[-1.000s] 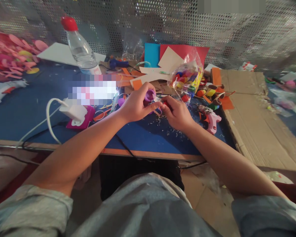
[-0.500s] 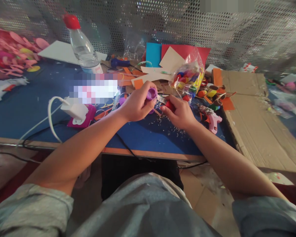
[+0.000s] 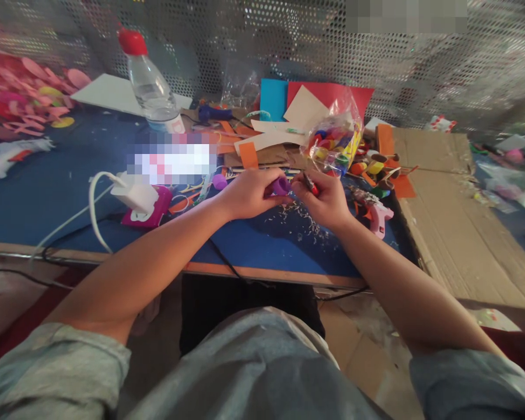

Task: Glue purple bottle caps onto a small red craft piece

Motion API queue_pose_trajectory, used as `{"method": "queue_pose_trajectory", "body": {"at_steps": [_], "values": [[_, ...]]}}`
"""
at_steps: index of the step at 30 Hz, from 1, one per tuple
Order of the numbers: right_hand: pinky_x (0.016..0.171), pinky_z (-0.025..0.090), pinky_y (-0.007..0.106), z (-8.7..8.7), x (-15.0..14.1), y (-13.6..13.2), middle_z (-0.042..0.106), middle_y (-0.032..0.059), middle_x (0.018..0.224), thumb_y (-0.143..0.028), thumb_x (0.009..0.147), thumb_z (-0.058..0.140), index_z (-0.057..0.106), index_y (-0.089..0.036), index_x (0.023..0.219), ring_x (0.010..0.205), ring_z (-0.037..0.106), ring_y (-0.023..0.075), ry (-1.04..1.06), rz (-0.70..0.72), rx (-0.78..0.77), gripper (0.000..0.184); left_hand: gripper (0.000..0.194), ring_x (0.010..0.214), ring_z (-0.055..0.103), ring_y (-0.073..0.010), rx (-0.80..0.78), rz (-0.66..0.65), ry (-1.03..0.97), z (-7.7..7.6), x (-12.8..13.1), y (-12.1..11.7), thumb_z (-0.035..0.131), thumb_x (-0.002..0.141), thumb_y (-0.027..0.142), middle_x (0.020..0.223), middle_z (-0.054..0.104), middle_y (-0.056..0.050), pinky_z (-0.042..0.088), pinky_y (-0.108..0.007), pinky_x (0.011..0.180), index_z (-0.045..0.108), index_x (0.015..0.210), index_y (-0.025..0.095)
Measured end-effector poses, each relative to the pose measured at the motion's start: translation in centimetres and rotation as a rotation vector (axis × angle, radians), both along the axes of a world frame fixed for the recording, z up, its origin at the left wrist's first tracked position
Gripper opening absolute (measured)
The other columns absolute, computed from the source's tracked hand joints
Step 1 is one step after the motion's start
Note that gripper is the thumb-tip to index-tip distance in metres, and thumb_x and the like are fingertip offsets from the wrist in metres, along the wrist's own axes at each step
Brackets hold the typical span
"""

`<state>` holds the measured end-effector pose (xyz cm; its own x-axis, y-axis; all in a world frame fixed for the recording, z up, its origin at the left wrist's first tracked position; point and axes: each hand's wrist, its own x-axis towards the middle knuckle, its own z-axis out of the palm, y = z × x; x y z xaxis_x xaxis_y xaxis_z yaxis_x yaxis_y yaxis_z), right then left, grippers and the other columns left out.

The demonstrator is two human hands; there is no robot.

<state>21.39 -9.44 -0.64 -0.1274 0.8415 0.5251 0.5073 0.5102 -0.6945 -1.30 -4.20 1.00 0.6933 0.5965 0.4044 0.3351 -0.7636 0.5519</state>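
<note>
Over the blue tabletop, my left hand (image 3: pixel 256 192) is closed round a small purple cup-like piece (image 3: pixel 280 186), its hollow end facing right. My right hand (image 3: pixel 326 201) is closed on a small red tool (image 3: pixel 311 185) with a dark or metal part. Fingers cover most of that tool, so its exact kind does not show. The right fingertips are close to the rim of the purple piece; I cannot tell whether they touch. Pale shavings (image 3: pixel 304 224) lie scattered below the hands. Another purple piece (image 3: pixel 219 182) rests left of them.
A pink glue gun (image 3: pixel 378 216) lies at the right, beside flattened cardboard (image 3: pixel 459 221). Behind are a bag of coloured pieces (image 3: pixel 335 146) and coloured sheets (image 3: pixel 273 99). To the left stand a red-capped bottle (image 3: pixel 151 87) and a charger (image 3: pixel 135 192) in a magenta socket block.
Both hands have lowered slightly. The purple piece has moved down and right, turning its hollow end toward the right hand. The red tool has tilted, and its metal end shows less.
</note>
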Motion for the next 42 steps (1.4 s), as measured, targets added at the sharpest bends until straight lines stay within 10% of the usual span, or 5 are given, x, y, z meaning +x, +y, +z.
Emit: {"method": "queue_pose_trajectory", "body": {"at_steps": [23,30,42], "values": [[0.065,0.042,0.033,-0.13,-0.24,0.37,0.060,-0.0037,0.068,-0.025,0.087,0.069,0.072,-0.020,0.086,0.062,0.047,0.0126,0.103,0.037,-0.039,0.006,0.061,0.095,0.079,-0.0223,-0.042,-0.087,-0.026,-1.01,-0.14,0.62,0.066,0.106,0.054,0.111,0.084,-0.012,0.057,-0.030,0.083,0.064,0.153,0.016],[0.065,0.040,0.033,0.15,-0.24,0.17,0.057,-0.0033,0.071,-0.031,0.094,0.068,0.068,-0.022,0.088,0.065,0.044,0.0132,0.072,0.023,0.000,0.011,0.051,0.082,0.073,-0.0187,-0.064,-0.106,-0.045,-0.49,-0.13,0.24,0.055,0.108,0.064,0.096,0.081,-0.009,0.052,-0.029,0.075,0.071,0.117,0.016],[0.068,0.044,0.036,0.49,-0.41,-0.14,0.058,0.0001,0.077,-0.050,0.106,0.059,0.062,-0.025,0.095,0.068,0.047,0.0169,0.016,0.061,0.035,0.027,0.052,0.084,0.072,-0.0190,-0.084,-0.170,-0.092,-0.02,-0.19,0.03,0.049,0.109,0.071,0.095,0.077,-0.009,0.053,-0.031,0.076,0.059,0.110,0.020]]}}
